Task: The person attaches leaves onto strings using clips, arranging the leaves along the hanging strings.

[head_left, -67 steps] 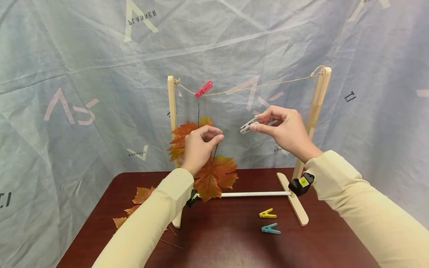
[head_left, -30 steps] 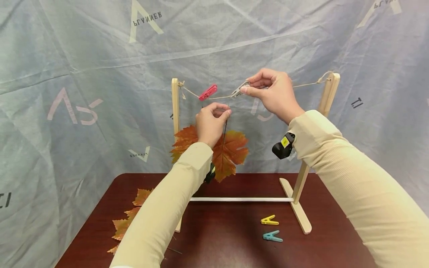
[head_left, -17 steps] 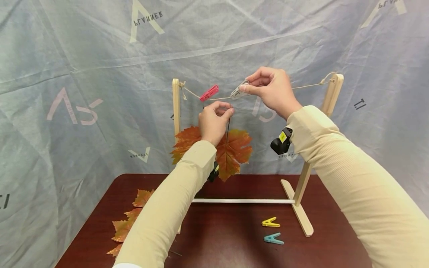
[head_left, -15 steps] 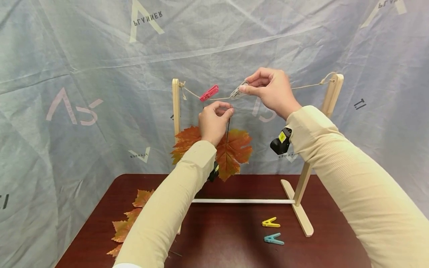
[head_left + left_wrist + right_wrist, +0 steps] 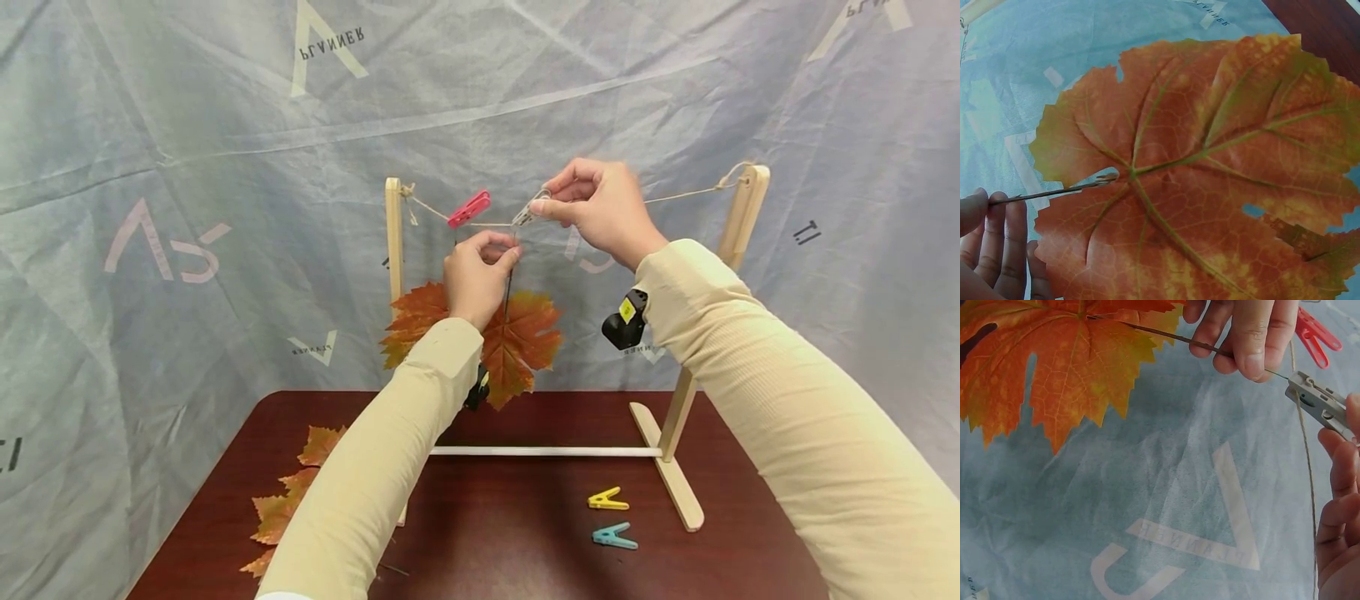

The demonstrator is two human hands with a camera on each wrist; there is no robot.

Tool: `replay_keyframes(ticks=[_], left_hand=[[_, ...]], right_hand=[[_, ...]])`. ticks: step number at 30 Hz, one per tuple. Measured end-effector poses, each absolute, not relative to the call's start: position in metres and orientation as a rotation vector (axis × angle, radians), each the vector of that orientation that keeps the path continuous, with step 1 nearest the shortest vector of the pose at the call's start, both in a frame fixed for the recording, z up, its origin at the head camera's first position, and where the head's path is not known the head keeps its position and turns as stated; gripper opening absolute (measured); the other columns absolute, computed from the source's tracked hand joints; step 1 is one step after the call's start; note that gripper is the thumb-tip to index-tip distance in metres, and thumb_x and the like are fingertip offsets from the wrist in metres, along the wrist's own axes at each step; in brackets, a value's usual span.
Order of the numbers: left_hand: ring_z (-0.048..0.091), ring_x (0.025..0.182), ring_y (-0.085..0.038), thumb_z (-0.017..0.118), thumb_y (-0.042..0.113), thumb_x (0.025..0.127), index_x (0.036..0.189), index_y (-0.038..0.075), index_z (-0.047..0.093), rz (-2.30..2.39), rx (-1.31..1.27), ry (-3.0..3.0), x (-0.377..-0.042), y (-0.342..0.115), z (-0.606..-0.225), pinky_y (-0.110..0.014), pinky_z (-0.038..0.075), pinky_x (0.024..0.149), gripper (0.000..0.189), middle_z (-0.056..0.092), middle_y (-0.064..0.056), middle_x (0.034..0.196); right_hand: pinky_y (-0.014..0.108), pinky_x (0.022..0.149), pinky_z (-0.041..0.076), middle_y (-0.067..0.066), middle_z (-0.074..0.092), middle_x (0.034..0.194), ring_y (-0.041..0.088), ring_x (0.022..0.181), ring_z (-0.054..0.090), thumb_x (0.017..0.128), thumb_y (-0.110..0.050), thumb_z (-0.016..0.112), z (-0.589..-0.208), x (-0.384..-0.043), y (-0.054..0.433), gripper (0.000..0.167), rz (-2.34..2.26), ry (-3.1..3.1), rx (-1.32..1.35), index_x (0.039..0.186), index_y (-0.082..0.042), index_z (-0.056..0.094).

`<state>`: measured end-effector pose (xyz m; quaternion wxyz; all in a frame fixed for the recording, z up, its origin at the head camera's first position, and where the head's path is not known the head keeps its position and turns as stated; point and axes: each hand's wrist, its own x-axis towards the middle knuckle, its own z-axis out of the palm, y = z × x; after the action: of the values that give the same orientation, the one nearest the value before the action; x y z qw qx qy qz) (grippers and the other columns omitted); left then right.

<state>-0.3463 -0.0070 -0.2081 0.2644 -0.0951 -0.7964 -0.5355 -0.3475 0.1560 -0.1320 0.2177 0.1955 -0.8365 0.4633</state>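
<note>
My left hand (image 5: pixel 476 275) pinches the thin dark stem of an orange artificial maple leaf (image 5: pixel 519 346), which hangs below the fingers. In the left wrist view, thumb and fingertips hold the stem (image 5: pixel 1054 194) well away from the blade. A grey clothespin (image 5: pixel 527 212) is between the thumb and fingers of my right hand (image 5: pixel 606 204). Its nose sits at the twine (image 5: pixel 1305 437), and the stem's tip reaches that nose in the right wrist view. Left of it, a pink-red clothespin (image 5: pixel 468 208) is clipped on the twine, with another leaf (image 5: pixel 416 321) hanging under it, partly hidden.
The twine spans two wooden posts (image 5: pixel 738 217) joined low down by a white rod (image 5: pixel 547 451). A yellow clothespin (image 5: pixel 608 499) and a blue clothespin (image 5: pixel 615 536) lie on the dark red table (image 5: pixel 510 517). More leaves (image 5: pixel 277 517) lie at left, partly behind the sleeve.
Both hands have risen to the twine, bringing the leaf stem and grey clothespin together there. Over the last half second the right hand has shifted slightly left and down, tilting the clothespin more steeply.
</note>
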Motion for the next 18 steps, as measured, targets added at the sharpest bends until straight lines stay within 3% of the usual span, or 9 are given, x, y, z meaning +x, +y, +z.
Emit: replay_keyframes(ticks=[11, 15, 18], left_hand=[[0.071, 0.079, -0.018, 0.075, 0.020, 0.095, 0.105, 0.011, 0.077, -1.455, -0.267, -2.142, -0.3467, -0.0065, -0.2086, -0.032, 0.053, 0.073, 0.014, 0.077, -0.005, 0.089], [0.071, 0.079, -0.018, 0.075, 0.020, 0.095, 0.104, 0.011, 0.077, -1.449, -0.262, -2.142, -0.3469, -0.0072, -0.2091, -0.033, 0.053, 0.073, 0.013, 0.077, -0.005, 0.088], [0.070, 0.080, -0.018, 0.075, 0.022, 0.095, 0.103, 0.012, 0.078, -1.433, -0.258, -2.152, -0.3467, -0.0082, -0.2101, -0.033, 0.053, 0.074, 0.013, 0.077, -0.005, 0.088]], right_hand=[[0.026, 0.064, 0.052, -0.012, 0.073, 0.079, 0.012, 0.066, 0.065, 0.088, -0.024, 0.083, -0.1344, -0.3474, 0.1561, 0.022, 1.277, -2.313, 0.527, 0.098, -0.007, 0.074], [0.028, 0.066, 0.051, -0.008, 0.075, 0.085, 0.018, 0.075, 0.067, 0.089, -0.029, 0.082, -0.1345, -0.3458, 0.1550, 0.028, 1.236, -2.347, 0.504, 0.104, -0.007, 0.073], [0.031, 0.072, 0.051, 0.001, 0.077, 0.097, 0.022, 0.087, 0.068, 0.090, -0.034, 0.080, -0.1340, -0.3440, 0.1540, 0.035, 1.176, -2.400, 0.478, 0.112, -0.008, 0.072]])
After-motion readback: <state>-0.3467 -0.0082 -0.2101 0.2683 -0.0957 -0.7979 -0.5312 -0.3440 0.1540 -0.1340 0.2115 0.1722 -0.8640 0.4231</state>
